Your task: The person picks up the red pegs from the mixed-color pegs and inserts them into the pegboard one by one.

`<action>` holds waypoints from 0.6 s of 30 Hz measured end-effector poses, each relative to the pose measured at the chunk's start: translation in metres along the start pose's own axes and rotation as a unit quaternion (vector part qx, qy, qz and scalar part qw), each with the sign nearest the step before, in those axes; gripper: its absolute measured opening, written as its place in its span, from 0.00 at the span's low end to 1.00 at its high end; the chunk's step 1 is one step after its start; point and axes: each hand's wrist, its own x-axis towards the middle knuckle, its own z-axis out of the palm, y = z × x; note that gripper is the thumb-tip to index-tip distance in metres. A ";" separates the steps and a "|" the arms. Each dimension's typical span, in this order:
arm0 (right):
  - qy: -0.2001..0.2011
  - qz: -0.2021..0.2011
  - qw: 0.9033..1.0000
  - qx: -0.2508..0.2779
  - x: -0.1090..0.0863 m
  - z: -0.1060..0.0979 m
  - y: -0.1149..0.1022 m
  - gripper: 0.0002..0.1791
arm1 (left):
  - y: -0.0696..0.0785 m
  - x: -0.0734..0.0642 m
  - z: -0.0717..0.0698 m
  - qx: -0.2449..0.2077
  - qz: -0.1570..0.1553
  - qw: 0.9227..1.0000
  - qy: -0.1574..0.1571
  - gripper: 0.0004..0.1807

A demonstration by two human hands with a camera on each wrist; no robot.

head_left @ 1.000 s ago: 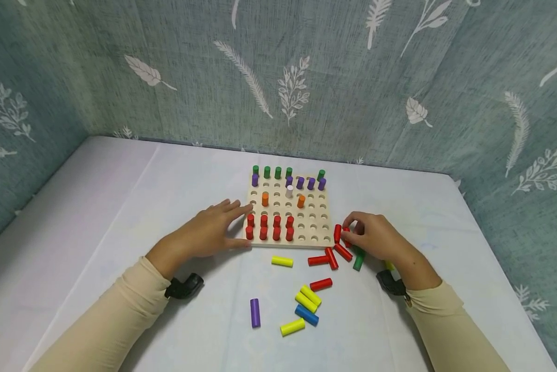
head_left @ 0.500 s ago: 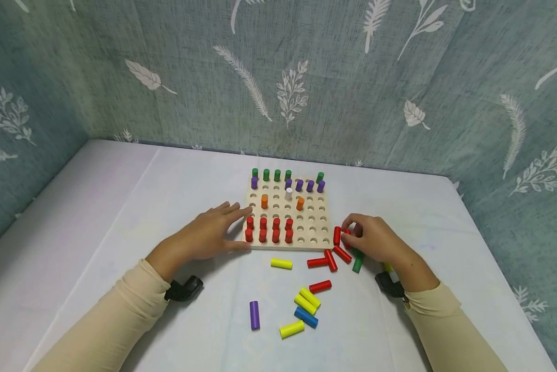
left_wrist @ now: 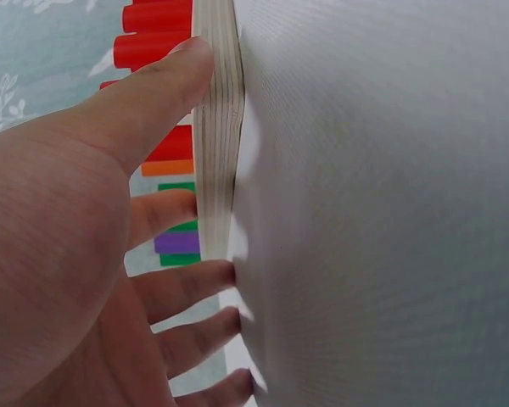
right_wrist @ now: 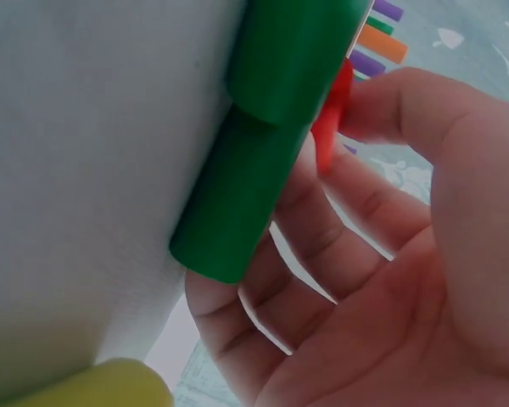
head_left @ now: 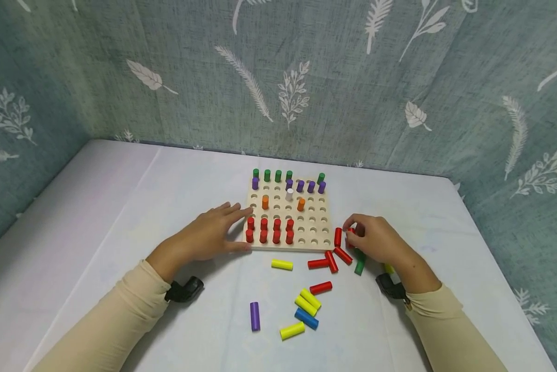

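In the head view a pegboard (head_left: 306,249) carries standing red, orange, white, purple and green pegs. My left hand (head_left: 208,232) lies at its left side with extended fingers; in the left wrist view the thumb (left_wrist: 191,68) touches the board's edge. To the right of the board, my right hand (head_left: 376,238) pinches a red peg (head_left: 350,236) between thumb and forefinger. The right wrist view shows that red peg (right_wrist: 329,123), partly hidden behind two green pegs (right_wrist: 229,199) close to the curled fingers. Beside it lies another red peg (head_left: 337,236).
Several loose red pegs (head_left: 318,264) lie in front of the board's right corner. Nearer are yellow pegs (head_left: 292,330), a blue peg (head_left: 306,318) and a purple peg (head_left: 255,316). One yellow peg (head_left: 388,268) is partly under the right wrist. A leaf-patterned cloth (head_left: 343,88) hangs behind the table.
The pinched red peg has shifted slightly to the right, away from the neighbouring red peg. My left hand stays at the board, and the standing pegs look the same.
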 end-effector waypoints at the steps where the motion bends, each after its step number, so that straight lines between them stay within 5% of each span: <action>1: 0.003 0.000 1.000 0.003 -0.001 0.000 0.000 0.13 | 0.000 0.000 0.001 0.001 0.000 1.000 0.001 0.49; 18: 0.066 -0.058 0.995 0.048 -0.009 0.000 -0.010 0.12 | 0.000 0.000 0.001 0.000 -0.010 1.000 -0.008 0.49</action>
